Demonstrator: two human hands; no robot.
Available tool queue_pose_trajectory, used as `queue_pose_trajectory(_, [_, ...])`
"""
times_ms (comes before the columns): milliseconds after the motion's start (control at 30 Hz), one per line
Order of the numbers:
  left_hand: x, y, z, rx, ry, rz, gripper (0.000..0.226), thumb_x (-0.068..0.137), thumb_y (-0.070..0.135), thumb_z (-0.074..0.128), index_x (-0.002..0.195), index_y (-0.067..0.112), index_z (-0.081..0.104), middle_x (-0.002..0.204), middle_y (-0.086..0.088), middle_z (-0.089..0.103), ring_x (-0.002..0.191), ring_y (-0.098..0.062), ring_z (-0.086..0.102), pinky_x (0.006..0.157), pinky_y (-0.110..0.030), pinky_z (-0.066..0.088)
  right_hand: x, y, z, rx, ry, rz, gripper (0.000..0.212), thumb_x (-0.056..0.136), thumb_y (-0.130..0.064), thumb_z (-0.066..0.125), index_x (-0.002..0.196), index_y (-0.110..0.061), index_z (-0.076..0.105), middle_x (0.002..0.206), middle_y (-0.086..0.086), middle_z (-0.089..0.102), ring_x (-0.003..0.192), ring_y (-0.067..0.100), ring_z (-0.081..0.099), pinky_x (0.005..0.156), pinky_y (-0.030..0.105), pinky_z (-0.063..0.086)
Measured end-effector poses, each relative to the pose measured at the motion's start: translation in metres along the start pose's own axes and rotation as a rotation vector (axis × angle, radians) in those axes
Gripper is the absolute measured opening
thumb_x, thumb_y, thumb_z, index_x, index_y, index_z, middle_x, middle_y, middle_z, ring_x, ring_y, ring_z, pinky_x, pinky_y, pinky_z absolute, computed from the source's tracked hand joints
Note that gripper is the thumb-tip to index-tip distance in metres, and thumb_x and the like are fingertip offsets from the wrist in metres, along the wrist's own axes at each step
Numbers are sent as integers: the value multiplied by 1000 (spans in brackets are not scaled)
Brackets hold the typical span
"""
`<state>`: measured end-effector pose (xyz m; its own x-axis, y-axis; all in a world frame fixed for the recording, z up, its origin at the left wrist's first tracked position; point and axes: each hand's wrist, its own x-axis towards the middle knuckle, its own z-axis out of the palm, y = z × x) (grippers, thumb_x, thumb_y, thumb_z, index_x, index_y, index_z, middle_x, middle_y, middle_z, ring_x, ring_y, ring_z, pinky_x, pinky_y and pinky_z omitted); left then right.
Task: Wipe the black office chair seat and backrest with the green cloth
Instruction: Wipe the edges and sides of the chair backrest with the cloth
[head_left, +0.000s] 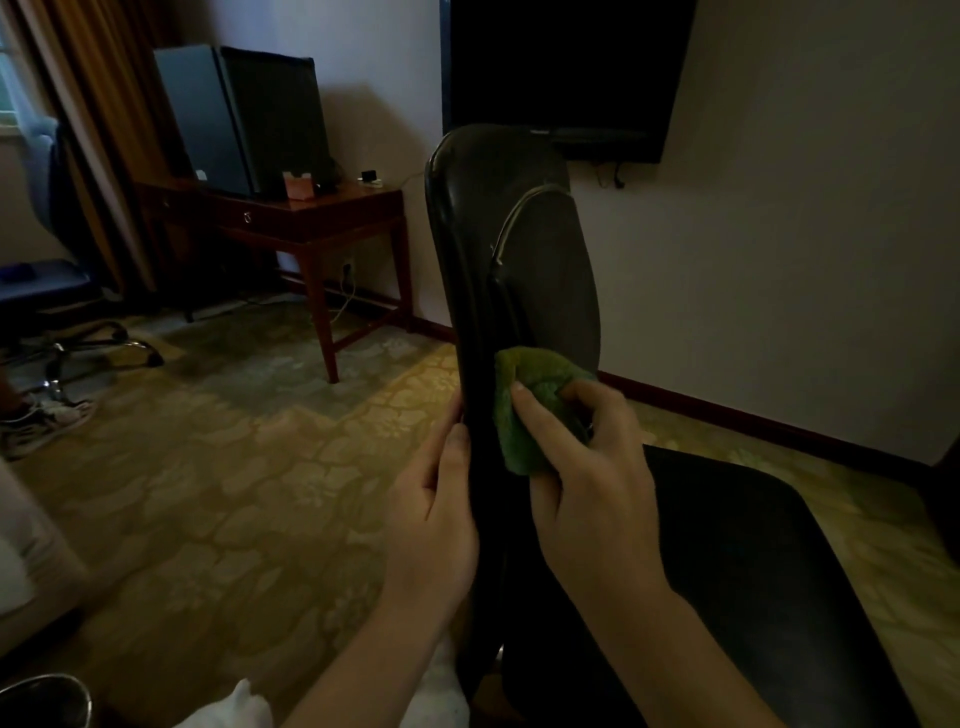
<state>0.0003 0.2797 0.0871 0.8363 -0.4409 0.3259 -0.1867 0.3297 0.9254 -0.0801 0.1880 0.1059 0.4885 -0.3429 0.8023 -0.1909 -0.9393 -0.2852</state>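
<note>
Nearest, the left hand (441, 499) grips the left edge of the black chair's backrest (467, 234), its thumb lying along the front. Beside it, the right hand (587, 467) bunches the green cloth (524, 410) in curled fingers and presses it to the lower backrest, above the seat (753, 571). Far left stands a wooden desk (322, 208), and a dark screen (566, 67) hangs on the far wall.

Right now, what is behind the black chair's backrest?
A wall-mounted television and pale wall show above and beside the backrest. The left hand grips its edge; its fingers and anything directly behind are hidden.
</note>
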Motion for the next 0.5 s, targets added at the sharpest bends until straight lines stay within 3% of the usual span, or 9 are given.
queue_pose_trajectory(233, [1, 1, 1, 62, 4, 34, 43, 92, 47, 49, 132, 36, 58, 125, 27, 64, 118, 7, 58, 94, -13, 48, -44, 7, 3, -188, -146, 23, 47, 73, -14, 69, 119, -23, 66, 115, 12, 55, 94, 26, 58, 70, 32, 52])
queue_pose_trajectory(400, [-1, -2, -1, 102, 6, 63, 50, 92, 48, 48, 139, 31, 56, 127, 26, 63, 118, 7, 58, 96, -17, 50, -23, 0, -14, -81, -38, 24, 47, 81, -16, 59, 127, -22, 62, 123, 10, 45, 103, 27, 52, 77, 35, 53])
queue_pose_trajectory(500, [-2, 1, 0, 94, 5, 49, 49, 91, 48, 47, 137, 35, 56, 124, 29, 63, 115, 9, 59, 89, -12, 50, -7, -5, -15, -96, -27, 19, 49, 82, -19, 60, 132, -23, 58, 123, 12, 48, 104, 27, 53, 79, 35, 53])
